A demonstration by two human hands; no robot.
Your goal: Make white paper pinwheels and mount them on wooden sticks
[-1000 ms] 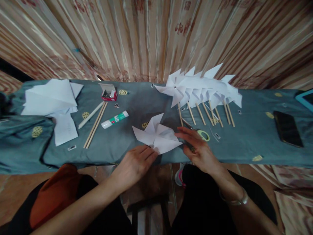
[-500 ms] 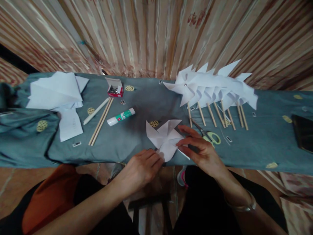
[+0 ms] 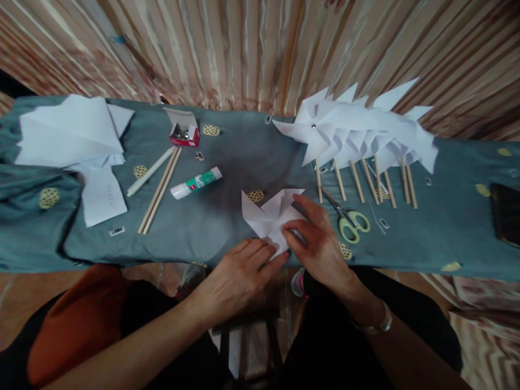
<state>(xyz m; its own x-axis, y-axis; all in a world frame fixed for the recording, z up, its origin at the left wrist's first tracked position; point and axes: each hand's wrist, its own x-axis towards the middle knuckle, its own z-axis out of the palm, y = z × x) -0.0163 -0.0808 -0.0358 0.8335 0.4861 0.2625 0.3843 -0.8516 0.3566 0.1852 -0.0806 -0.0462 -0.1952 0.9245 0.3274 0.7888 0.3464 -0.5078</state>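
Observation:
A white paper pinwheel [image 3: 271, 215] with folded blades lies near the front edge of the cloth-covered table. My left hand [image 3: 246, 268] grips its lower blade between thumb and fingers. From the right, my right hand [image 3: 314, 238] pinches the paper near the pinwheel's middle with thumb and forefinger, its other fingers bent over the right blade. The fingers hide part of the paper. Right of that hand lie scissors [image 3: 350, 222] with light green handles.
Several finished pinwheels [image 3: 345, 127] on sticks overlap at the back right. Left of centre are a glue stick [image 3: 196, 183], wooden sticks [image 3: 160, 189], a white rolled stick [image 3: 150, 171] and an open box of pins [image 3: 183, 132]. White paper sheets [image 3: 73, 132] lie far left, a dark object [image 3: 506, 214] far right.
My right hand has moved left and inward, its thumb and forefinger now at the pinwheel's middle. The left hand keeps hold of the lower blade. The camera view has shifted slightly.

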